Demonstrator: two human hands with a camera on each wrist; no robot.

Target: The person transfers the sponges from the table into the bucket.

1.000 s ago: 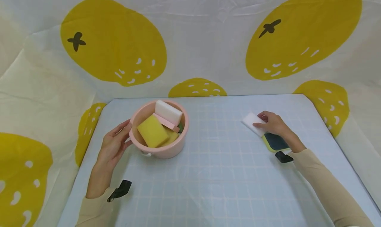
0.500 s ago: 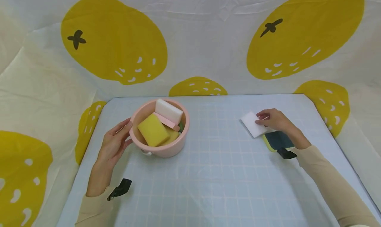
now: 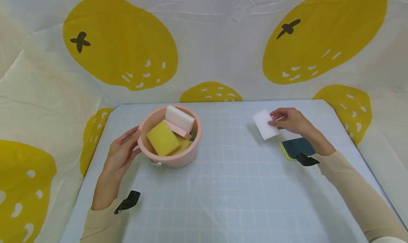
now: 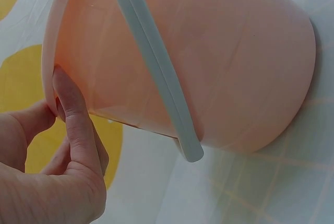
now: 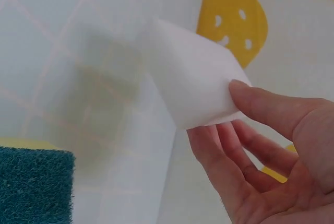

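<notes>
My right hand [image 3: 288,120] pinches a white sponge [image 3: 265,124] [image 5: 195,85] by its edge and holds it above the table at the right. A green and yellow scrub sponge [image 3: 296,148] [image 5: 34,185] lies on the table just below that hand. My left hand [image 3: 122,152] rests against the left side of a pink bucket [image 3: 178,158] [image 4: 209,57], thumb on its rim [image 4: 49,72]. The bucket holds a yellow sponge [image 3: 163,138], a white sponge [image 3: 180,118] and a pink one [image 3: 176,129]. Its pale handle [image 4: 156,72] hangs down its side.
The table [image 3: 229,193] has a pale blue grid cover. A cloth backdrop with big yellow lemons [image 3: 118,41] stands behind and at both sides. Black wrist straps [image 3: 127,202] show at both cuffs.
My right hand has lifted the white sponge off the scrub sponge and moved it up and slightly left. The left hand and bucket have stayed put.
</notes>
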